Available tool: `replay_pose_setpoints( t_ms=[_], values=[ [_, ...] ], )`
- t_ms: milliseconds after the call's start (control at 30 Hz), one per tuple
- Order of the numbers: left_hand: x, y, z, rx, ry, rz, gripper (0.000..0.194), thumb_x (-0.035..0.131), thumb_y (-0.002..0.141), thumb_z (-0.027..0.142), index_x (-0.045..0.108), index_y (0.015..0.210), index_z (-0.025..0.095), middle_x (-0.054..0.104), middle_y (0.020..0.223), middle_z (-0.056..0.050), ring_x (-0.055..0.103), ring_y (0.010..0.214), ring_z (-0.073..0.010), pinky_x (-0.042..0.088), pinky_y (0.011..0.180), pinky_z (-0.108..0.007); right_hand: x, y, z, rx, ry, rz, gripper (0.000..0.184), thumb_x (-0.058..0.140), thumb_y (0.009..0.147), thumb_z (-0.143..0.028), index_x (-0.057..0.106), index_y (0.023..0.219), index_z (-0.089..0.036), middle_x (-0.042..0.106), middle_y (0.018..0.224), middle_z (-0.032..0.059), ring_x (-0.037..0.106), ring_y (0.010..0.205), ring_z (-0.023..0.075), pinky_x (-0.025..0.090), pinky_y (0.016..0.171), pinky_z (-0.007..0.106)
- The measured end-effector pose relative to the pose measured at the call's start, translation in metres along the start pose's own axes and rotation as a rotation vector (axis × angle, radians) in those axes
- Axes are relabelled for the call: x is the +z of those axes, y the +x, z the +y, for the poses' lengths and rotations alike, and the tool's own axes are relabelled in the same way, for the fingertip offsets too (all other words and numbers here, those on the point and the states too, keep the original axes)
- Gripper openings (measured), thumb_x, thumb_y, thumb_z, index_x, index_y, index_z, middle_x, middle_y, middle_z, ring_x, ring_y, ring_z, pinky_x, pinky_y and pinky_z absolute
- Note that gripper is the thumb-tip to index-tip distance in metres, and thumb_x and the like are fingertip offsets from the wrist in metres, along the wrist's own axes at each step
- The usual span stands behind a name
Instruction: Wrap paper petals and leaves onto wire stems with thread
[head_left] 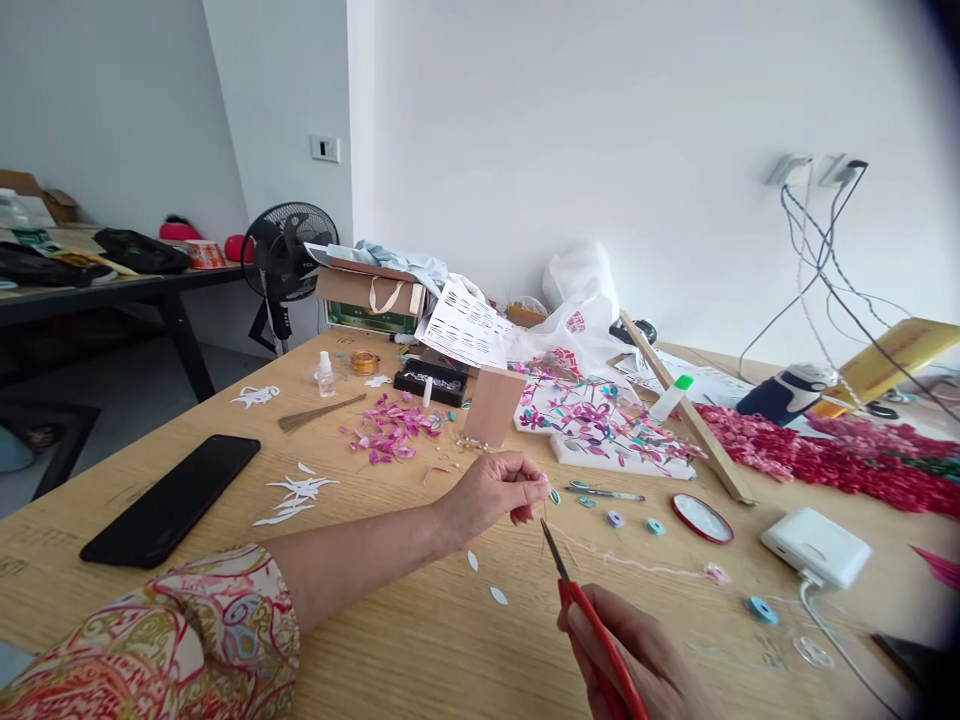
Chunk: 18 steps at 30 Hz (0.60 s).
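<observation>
My left hand (pixel 499 492) is raised over the middle of the table, thumb and fingers pinched on a thin strand that hangs below them; I cannot tell whether it is thread or wire. A small teal-edged leaf (pixel 555 496) shows right beside those fingertips, and whether it is held is unclear. In my right hand (pixel 637 650) are red-handled scissors (pixel 576 592), pointing up and away, their tips just below the pinched fingers by the strand. The blades look nearly together. Two white leaf-shaped pieces (pixel 498 596) lie on the wood below my left wrist.
Pink petals (pixel 394 428), a black phone (pixel 172 498) and white cut strips (pixel 296 495) lie on the left. Further right are tweezers (pixel 607 492), thread spools (pixel 762 610), a white charger (pixel 816 546) and a wooden bar (pixel 690 415). White foam (pixel 592 455) bears wrapped flower pieces.
</observation>
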<state>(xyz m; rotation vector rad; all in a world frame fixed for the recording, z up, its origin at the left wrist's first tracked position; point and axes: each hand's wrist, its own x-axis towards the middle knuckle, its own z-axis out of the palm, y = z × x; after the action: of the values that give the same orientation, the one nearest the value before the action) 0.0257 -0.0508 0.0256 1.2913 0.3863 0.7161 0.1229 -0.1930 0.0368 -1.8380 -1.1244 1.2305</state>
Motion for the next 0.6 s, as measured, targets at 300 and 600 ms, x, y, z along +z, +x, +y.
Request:
replay_pose_setpoints(
  t_ms=[300, 600],
  values=[
    [0.0, 0.0, -0.002, 0.02, 0.038, -0.016, 0.02, 0.059, 0.066, 0.033, 0.051, 0.065, 0.014, 0.047, 0.05, 0.003, 0.043, 0.045, -0.0065, 0.034, 0.045, -0.019, -0.003, 0.009, 0.006, 0.01, 0.038, 0.009, 0.042, 0.039, 0.071, -0.06, 0.042, 0.063, -0.018, 0.04, 0.044, -0.0081, 0.042, 0.035, 0.0057, 0.029, 0.038, 0.019],
    [0.0, 0.0, -0.006, 0.0, 0.073, -0.005, 0.023, 0.059, 0.065, 0.036, 0.052, 0.067, 0.014, 0.047, 0.048, 0.004, 0.042, 0.044, -0.006, 0.035, 0.044, -0.018, -0.001, 0.013, 0.004, 0.049, 0.085, -0.005, 0.044, 0.042, 0.067, -0.062, 0.043, 0.063, -0.018, 0.04, 0.039, -0.009, 0.039, 0.03, 0.0043, 0.022, 0.033, 0.018]
  ],
)
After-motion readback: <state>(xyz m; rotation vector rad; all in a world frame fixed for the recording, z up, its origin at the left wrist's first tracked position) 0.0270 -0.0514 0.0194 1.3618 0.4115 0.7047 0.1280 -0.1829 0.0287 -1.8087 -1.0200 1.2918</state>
